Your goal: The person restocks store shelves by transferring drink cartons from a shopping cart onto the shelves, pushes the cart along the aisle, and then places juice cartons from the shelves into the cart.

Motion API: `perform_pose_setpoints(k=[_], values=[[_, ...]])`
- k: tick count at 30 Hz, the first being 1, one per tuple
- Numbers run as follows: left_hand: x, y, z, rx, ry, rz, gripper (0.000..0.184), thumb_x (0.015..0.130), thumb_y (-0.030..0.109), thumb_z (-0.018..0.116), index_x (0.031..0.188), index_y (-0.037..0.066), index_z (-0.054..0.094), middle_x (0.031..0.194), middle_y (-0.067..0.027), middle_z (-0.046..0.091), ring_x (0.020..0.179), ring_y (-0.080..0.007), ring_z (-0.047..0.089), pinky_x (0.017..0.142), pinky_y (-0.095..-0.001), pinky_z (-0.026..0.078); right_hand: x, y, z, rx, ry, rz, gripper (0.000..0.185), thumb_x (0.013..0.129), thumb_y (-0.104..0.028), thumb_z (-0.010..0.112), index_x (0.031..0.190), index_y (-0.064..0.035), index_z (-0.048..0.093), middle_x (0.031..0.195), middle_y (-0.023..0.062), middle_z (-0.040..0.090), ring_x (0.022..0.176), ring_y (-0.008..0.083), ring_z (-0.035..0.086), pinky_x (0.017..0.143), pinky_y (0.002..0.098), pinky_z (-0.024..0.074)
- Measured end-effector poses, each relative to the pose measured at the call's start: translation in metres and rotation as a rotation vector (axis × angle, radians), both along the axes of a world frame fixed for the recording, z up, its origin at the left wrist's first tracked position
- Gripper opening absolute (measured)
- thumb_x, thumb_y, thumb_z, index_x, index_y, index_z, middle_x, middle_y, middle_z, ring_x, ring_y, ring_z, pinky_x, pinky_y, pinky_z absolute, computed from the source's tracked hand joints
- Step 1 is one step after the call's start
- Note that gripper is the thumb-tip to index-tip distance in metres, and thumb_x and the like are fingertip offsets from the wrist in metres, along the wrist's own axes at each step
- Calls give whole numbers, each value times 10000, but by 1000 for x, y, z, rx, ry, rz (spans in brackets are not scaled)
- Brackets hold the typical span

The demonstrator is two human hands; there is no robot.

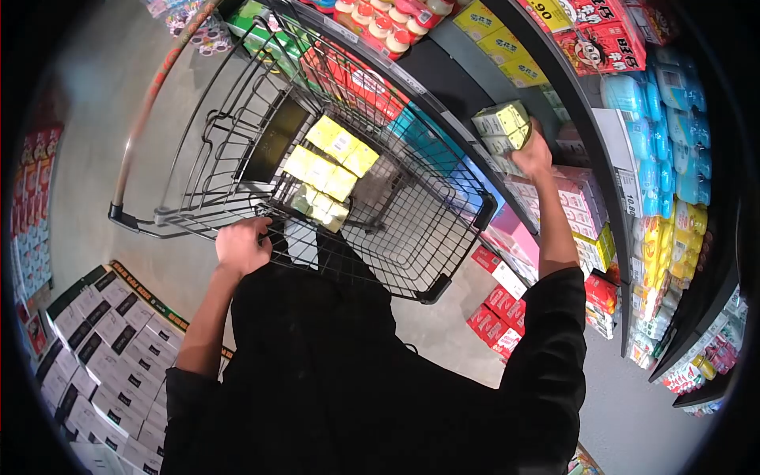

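My right hand (535, 154) reaches to the shelf and grips a pale green-and-yellow pack of small cartons (500, 120) by its near side. The pack is at the shelf's front; I cannot tell whether it still rests on it. My left hand (241, 247) is closed on the near top rim of a black wire shopping cart (431, 294). Inside the cart lie several similar yellow-green carton packs (321, 172), grouped toward the handle end.
The cart handle (146, 103) is at the left. Stacked white boxes (119, 364) stand at the lower left. Red boxes (499, 317) sit on the floor beyond the cart. Yellow cartons (503, 47) and blue bottle packs (657, 103) fill shelves on the right.
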State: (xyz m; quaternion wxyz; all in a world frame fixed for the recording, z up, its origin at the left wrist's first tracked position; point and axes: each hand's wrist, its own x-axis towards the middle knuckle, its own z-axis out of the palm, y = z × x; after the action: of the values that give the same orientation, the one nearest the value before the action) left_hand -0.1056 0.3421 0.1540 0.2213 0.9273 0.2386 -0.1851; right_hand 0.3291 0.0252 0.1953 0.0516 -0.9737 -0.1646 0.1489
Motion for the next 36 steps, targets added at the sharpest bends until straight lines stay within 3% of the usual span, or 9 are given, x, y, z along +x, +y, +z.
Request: perform_pose_setpoints(k=[6,7,11,14,21,28,31,33,36], values=[[3,1,-2,-9,10,-9,286,661,163,605,945,166,638,821,8,660,747,-207,628,652,-341,504,10,-22,-10,60,123,150,597,566,-42,659,1122,-126,459,1056,156,594,1049,351,543,854,393,436],[3,1,-2,-8,15,-17,286,661,163,605,945,166,638,821,8,660,747,-207,628,652,-341,504,10,-21,-10,68,119,103,732,487,45,686,1167,-108,460,1053,136,594,1032,315,552,869,362,433],[3,1,-1,-6,-34,-27,274,662,152,602,931,158,648,803,9,660,717,-200,624,635,-337,500,5,-13,0,-1,128,122,819,479,50,690,1232,-125,419,1080,145,590,1066,322,541,879,373,437],[1,1,-4,4,-61,-34,271,664,146,598,929,159,652,783,14,659,687,-197,620,617,-335,498,1,-7,7,-79,167,92,641,572,11,633,1171,-115,443,1107,181,574,1100,342,519,888,385,430],[2,1,-3,-6,2,-38,271,666,163,596,932,144,642,822,-4,657,768,-207,629,674,-342,504,4,-17,-4,-33,179,123,721,572,4,622,1250,-117,407,1152,191,553,1123,345,504,918,381,419],[6,0,4,12,78,-43,273,687,201,574,947,153,643,896,-23,666,829,-219,631,715,-354,505,3,-24,-19,5,-6,178,753,602,-2,613,1306,-139,381,1212,175,521,1154,342,480,951,401,397],[5,2,0,2,100,-35,282,689,207,574,958,164,646,907,-26,665,831,-222,631,721,-355,504,-11,-15,-18,-20,4,108,835,531,48,611,1318,-61,352,1248,221,463,1180,373,432,985,390,360],[4,2,-2,-4,122,-38,292,693,222,569,970,176,649,915,-33,664,831,-231,630,724,-357,504,-40,-2,-23,156,-481,355,796,551,72,596,1303,-1,348,1299,223,409,1209,384,383,1016,393,318],[5,2,-1,4,149,-61,299,701,239,558,980,180,649,931,-39,662,835,-235,629,726,-358,504,-118,38,-41,447,-490,285,627,632,72,541,1244,44,406,1279,242,415,1196,389,386,1020,432,304]])
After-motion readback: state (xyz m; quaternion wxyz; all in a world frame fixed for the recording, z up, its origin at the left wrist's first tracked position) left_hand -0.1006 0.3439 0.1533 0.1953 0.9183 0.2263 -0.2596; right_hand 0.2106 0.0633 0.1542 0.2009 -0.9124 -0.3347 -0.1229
